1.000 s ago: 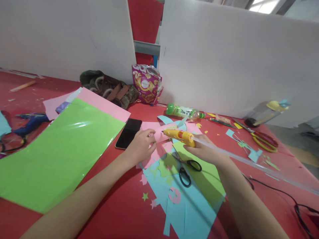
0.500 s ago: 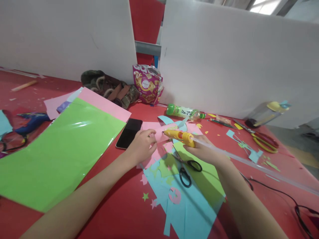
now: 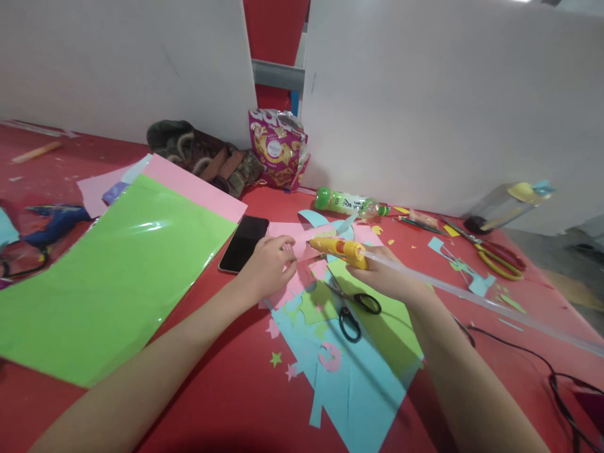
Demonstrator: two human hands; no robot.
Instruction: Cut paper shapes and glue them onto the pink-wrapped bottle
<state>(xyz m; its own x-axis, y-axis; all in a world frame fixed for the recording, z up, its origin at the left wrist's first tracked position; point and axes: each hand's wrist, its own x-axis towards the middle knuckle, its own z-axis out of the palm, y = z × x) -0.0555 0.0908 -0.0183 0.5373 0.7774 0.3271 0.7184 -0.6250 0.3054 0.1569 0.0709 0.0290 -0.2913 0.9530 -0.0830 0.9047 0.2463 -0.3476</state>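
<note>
My right hand [image 3: 382, 277] is wrapped round a yellow hot glue gun [image 3: 337, 250], its nozzle pointing left. A long clear glue stick [image 3: 453, 292] runs out of its back end. Facing the nozzle, my left hand [image 3: 271, 264] has its fingers curled, pinching a piece of pink paper [image 3: 302, 242]; its fingertips are partly hidden. A black phone [image 3: 243, 245] lies beside my left hand. Below the glue gun, black-handled scissors [image 3: 352, 308] rest on green paper and blue paper [image 3: 363, 390], among small cut-out shapes.
Large green sheets [image 3: 117, 283] in glossy wrap lie left, near a blue glue gun [image 3: 59, 223]. At the back are a snack bag [image 3: 278, 151], a lying green bottle [image 3: 349, 202] and a camouflage bag [image 3: 202, 154]. Red-and-yellow scissors [image 3: 500, 258] and a black cable [image 3: 519, 352] are right.
The camera view has shifted slightly, so the scene sits a little higher. Both hands and the glue gun keep nearly the same position relative to each other.
</note>
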